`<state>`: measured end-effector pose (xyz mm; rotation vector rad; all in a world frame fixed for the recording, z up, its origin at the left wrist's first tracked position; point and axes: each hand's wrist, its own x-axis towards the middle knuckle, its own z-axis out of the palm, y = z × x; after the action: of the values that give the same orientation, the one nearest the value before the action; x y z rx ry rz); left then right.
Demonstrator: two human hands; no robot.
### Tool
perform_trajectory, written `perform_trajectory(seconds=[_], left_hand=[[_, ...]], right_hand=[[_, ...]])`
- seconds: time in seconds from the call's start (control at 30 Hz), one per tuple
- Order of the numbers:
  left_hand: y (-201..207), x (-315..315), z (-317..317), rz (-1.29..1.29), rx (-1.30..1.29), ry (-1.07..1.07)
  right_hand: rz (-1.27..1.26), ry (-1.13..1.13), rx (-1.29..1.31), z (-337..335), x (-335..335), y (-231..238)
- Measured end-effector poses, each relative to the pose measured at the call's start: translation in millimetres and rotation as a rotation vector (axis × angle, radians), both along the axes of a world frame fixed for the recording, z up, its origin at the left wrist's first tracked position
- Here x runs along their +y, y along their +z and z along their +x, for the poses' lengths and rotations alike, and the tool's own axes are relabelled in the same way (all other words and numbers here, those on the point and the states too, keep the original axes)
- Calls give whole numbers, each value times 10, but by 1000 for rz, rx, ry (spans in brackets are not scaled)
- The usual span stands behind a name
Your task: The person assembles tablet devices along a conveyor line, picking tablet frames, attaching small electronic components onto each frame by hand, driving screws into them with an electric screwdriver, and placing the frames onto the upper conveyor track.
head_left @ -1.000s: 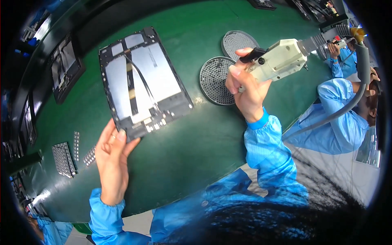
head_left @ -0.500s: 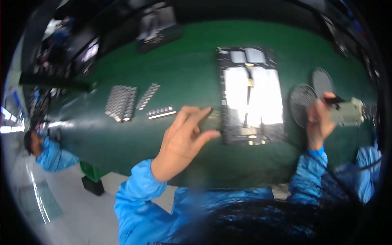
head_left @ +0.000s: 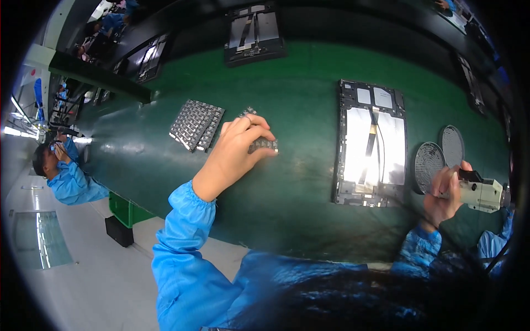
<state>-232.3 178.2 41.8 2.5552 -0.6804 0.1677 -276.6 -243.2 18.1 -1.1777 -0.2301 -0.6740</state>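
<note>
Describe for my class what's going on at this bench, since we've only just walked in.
A person in blue sleeves is working at a green bench. Their left hand is at a short strip of small parts; whether the fingers grip it is unclear. Their right hand holds a pale handheld tool near two round perforated trays. Between the hands lies a tablet with its insides exposed, untouched by either.
</note>
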Motion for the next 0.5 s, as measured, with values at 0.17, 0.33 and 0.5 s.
perform_trajectory(seconds=[0.17, 0.33, 0.5], left_hand=[[-33, -325, 54, -193, 205, -50], [-64, -540, 122, -159, 248, -181], [4, -634, 27, -58, 117, -212]], right_hand=[[33, -5, -1, 63, 263, 39], [96, 72, 54, 49, 529, 147], [31, 82, 106, 23, 603, 205]])
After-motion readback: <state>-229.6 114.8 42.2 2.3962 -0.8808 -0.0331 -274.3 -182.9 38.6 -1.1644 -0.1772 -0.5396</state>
